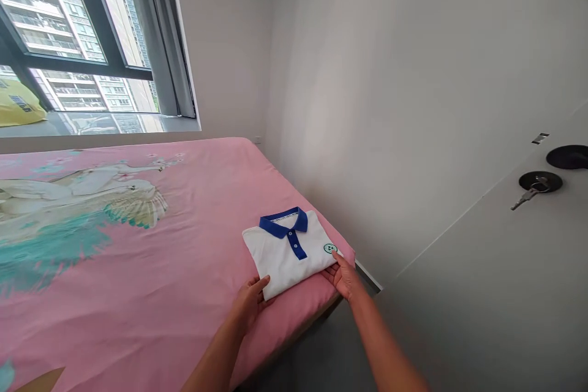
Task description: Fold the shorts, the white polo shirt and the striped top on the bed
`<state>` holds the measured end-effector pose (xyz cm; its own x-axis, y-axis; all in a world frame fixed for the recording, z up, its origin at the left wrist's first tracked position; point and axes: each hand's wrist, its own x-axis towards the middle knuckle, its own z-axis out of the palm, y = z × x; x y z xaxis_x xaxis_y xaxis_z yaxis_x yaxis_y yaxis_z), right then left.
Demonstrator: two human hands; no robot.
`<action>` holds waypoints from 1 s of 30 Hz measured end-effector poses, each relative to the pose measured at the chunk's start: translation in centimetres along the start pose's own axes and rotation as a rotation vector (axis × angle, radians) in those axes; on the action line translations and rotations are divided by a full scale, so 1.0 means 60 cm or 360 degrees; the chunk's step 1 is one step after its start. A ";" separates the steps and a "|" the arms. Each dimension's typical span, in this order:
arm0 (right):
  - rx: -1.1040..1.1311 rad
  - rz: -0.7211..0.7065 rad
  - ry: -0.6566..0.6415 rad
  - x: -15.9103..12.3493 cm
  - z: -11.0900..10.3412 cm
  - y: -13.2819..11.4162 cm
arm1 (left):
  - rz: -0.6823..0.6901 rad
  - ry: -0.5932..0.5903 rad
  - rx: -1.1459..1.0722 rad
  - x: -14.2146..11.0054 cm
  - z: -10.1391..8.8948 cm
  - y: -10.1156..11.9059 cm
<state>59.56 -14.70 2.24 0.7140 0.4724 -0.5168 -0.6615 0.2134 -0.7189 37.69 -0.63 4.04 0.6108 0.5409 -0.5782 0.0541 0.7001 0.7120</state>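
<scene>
A folded white polo shirt (pixel 280 257) with a blue collar, a blue button placket and a round green badge lies on the pink bed sheet (pixel 206 257), near the bed's corner. My left hand (pixel 252 299) grips the shirt's near left corner, thumb on top and fingers partly hidden under the cloth. At the near right corner, my right hand (pixel 342 274) pinches the edge just below the badge, its thumb above and its fingers beneath.
A white door (pixel 496 269) with a black lock and a key (pixel 526 197) stands at the right. Beyond the bed are a window with a grey curtain (pixel 160 30) and a yellow bag (pixel 18 103) on the sill. Grey floor (pixel 316 355) shows below the bed edge.
</scene>
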 end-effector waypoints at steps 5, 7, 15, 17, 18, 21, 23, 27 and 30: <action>-0.0071 -0.0074 0.0127 0.026 0.010 0.002 | -0.0090 -0.0029 0.0128 0.012 -0.007 0.010; -0.0134 -0.0142 0.0169 0.033 0.013 -0.002 | -0.0092 0.0010 0.0189 0.017 -0.001 0.013; -0.0376 -0.0293 0.0258 0.024 -0.019 -0.015 | -0.0048 0.0101 0.0273 0.010 0.006 -0.013; -0.0417 -0.0310 0.0253 0.024 -0.020 -0.015 | -0.0051 0.0078 0.0293 0.005 0.005 -0.013; -0.0439 -0.0317 0.0252 0.025 -0.019 -0.016 | -0.0052 0.0060 0.0297 0.003 0.005 -0.011; -0.0525 -0.0326 0.0272 0.031 -0.016 -0.023 | -0.0040 0.0020 0.0292 0.000 0.010 -0.008; -0.0592 -0.0357 0.0292 0.035 -0.018 -0.031 | -0.0030 0.0005 0.0284 -0.002 0.016 -0.010; -0.0749 -0.0451 0.0315 0.037 -0.034 -0.042 | -0.0051 -0.0014 0.0286 -0.005 0.028 -0.029; -0.0913 -0.0454 0.0300 0.035 -0.046 -0.040 | -0.0055 0.0004 0.0311 -0.006 0.030 -0.041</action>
<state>63.29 -16.60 1.61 0.9053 0.2962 -0.3045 -0.2509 -0.2057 -0.9459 38.75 -3.37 3.23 0.6040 0.5193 -0.6046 0.2274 0.6148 0.7552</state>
